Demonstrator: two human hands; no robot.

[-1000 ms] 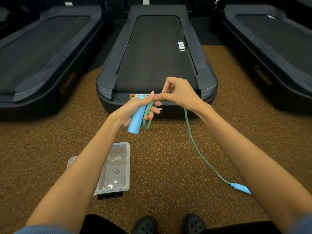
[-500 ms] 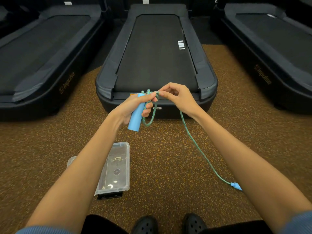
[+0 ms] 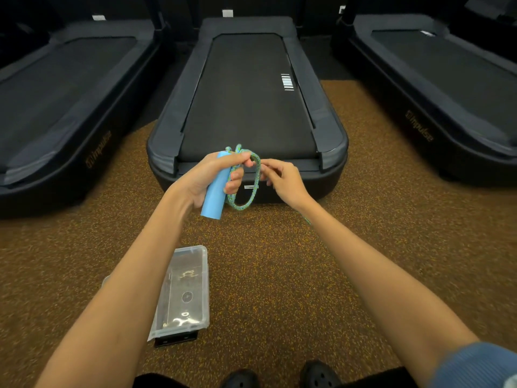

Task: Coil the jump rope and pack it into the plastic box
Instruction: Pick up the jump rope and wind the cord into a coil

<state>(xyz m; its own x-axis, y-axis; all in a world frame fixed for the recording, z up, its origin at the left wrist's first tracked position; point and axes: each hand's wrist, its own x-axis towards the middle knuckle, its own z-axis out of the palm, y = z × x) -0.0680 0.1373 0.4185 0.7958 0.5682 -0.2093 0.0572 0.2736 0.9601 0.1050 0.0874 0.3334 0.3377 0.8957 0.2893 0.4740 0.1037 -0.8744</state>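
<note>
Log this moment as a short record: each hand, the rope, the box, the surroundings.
left hand: grips the blue handle, thumb pinning rope loops at its top
right hand: pinches the rope beside the loop
rope: green, one loop hanging below the left hand
box: clear plastic, on the floor under the left forearm
surroundings: three treadmills ahead

now a fuller loop of green rope (image 3: 249,189) hanging beside the blue handle (image 3: 214,193) in the left hand (image 3: 208,177), longer than half a second ago. right hand (image 3: 282,179) lower and closer in, fingers curled at the loop. trailing rope and far handle gone from view behind the right forearm.
</note>
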